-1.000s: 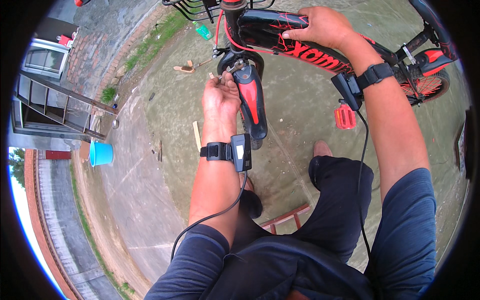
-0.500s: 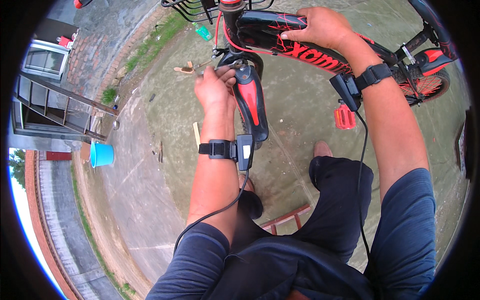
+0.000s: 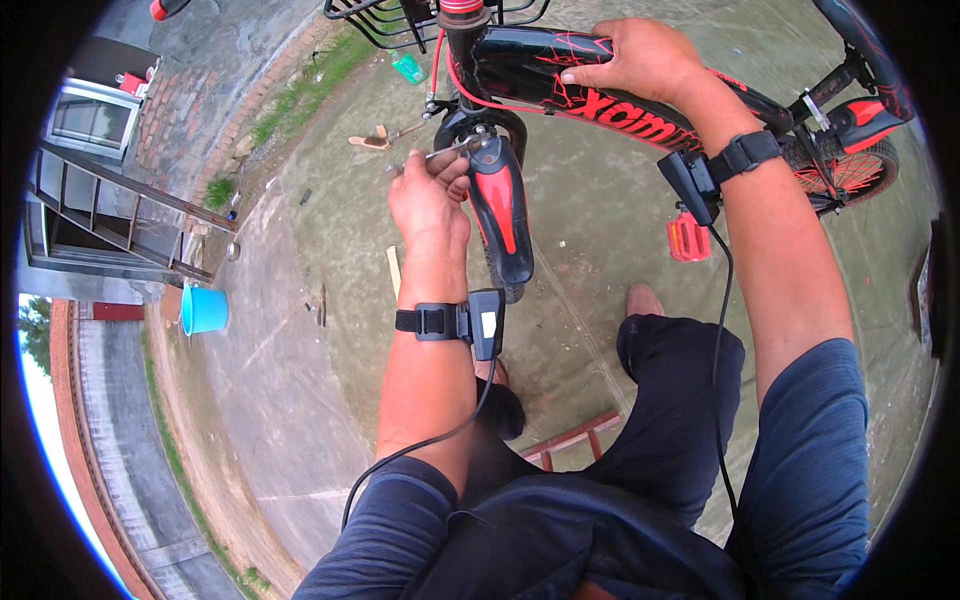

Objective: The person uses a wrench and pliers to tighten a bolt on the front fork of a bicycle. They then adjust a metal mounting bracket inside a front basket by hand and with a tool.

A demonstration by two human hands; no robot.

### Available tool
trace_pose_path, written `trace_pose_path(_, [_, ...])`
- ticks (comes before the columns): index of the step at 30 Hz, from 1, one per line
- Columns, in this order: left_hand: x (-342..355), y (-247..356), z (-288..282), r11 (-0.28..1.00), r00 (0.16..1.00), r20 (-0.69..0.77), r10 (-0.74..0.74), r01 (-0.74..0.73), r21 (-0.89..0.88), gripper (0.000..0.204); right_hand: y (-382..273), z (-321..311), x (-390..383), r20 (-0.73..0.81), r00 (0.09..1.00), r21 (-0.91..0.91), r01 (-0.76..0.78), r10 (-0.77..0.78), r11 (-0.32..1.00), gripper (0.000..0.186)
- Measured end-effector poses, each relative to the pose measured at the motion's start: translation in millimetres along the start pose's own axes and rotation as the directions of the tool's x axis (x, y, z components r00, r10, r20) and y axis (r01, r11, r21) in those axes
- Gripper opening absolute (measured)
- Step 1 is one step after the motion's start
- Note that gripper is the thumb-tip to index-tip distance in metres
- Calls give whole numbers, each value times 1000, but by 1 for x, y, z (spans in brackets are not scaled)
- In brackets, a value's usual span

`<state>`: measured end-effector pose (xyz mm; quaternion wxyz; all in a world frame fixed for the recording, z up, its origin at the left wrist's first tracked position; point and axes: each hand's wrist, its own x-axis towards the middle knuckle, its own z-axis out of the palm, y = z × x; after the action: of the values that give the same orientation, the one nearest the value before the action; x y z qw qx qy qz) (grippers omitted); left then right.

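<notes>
A black and red bicycle stands before me, its front wheel under a black and red mudguard (image 3: 508, 215). My left hand (image 3: 428, 196) is closed round a slim metal wrench (image 3: 446, 151). The wrench's far end meets the bolt at the top of the mudguard, just below the fork; its exact fit on the bolt is too small to tell. My right hand (image 3: 648, 62) grips the bicycle frame (image 3: 545, 65), thumb on the near side and the other fingers mostly hidden over the far side. A red cable (image 3: 453, 72) curves down beside the head tube.
A red pedal (image 3: 689, 237) juts out below the frame. A black wire basket (image 3: 385, 22) is at the front. On the ground lie a green bottle (image 3: 408, 68), a brush (image 3: 374, 138) and a wood strip (image 3: 394, 268). A blue bucket (image 3: 205, 310) stands left, near a ladder (image 3: 120, 205).
My left hand has come slightly nearer to me, swinging the wrench's handle end the same way. My right hand keeps its hold on the frame.
</notes>
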<state>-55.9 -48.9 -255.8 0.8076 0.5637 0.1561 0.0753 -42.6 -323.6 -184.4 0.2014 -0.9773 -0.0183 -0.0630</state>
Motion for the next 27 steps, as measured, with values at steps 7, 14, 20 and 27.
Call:
trace_pose_path(7, [17, -18, -11, 873, 959, -9, -284, 254, -416, 21, 0, 0, 0, -20, 1000, -19, 19, -20, 1000, 65])
trace_pose_path(14, [32, -23, -15, 713, 894, 128, -430, 423, -559, 20, -8, -2, -3, -9, 1000, -13, 0, -1, 1000, 66])
trace_pose_path(20, [15, -2, 6, 998, 996, 88, 8, -13, 58, 21, -3, 2, -1, -27, 1000, -7, 10, -10, 1000, 65])
trace_pose_path(27, [-11, 14, 41, -8, 542, 678, 496, -778, 628, 24, -8, -2, -1, 5, 1000, 8, -7, 7, 1000, 64])
